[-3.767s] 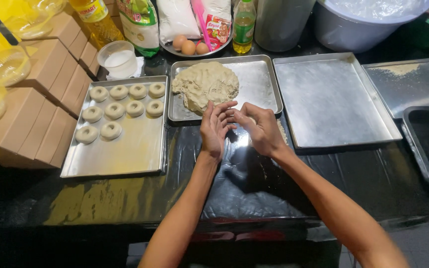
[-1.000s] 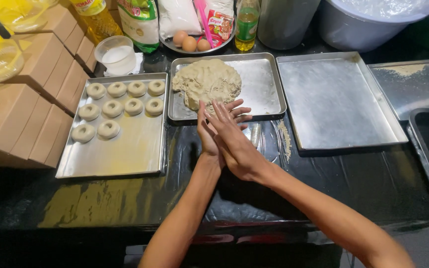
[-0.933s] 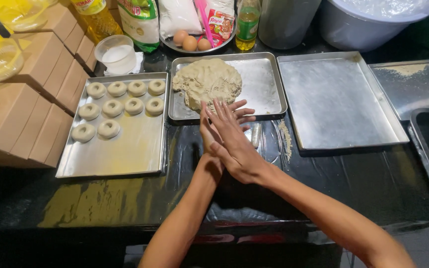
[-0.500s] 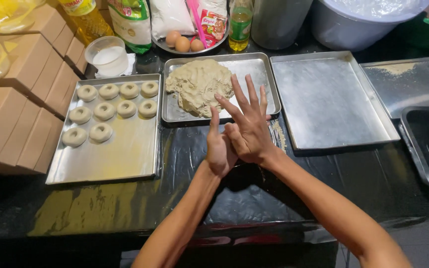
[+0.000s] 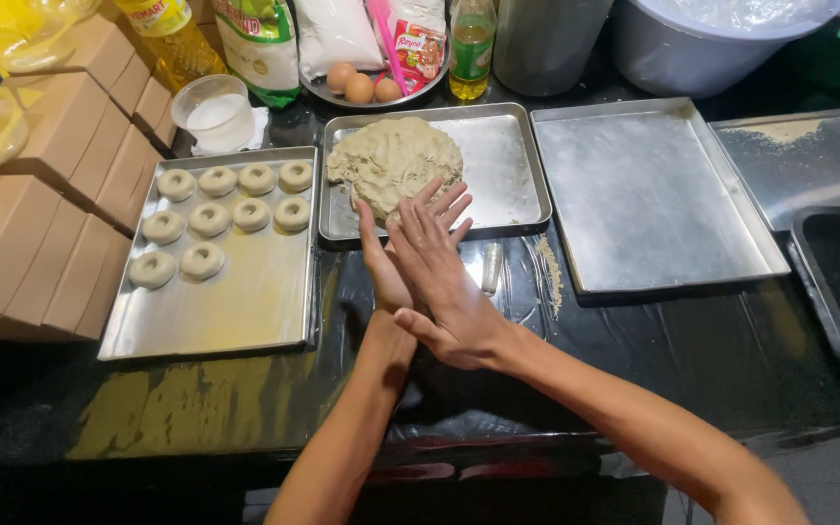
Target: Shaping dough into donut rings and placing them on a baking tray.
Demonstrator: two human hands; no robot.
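Over black table (image 5: 692, 350), just below middle tray (image 5: 512, 165): right hand (image 5: 444, 282) laid flat across left hand (image 5: 381, 272), palms pressed together, fingers straight and spread. Anything between palms hidden, cannot tell. Dough mound (image 5: 396, 160) in middle tray just beyond fingertips; shaped dough rings (image 5: 221, 219) on left tray (image 5: 235, 311).

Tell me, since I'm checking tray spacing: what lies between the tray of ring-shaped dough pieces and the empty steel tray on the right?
In the head view, the middle tray holding the dough mound lies between them.
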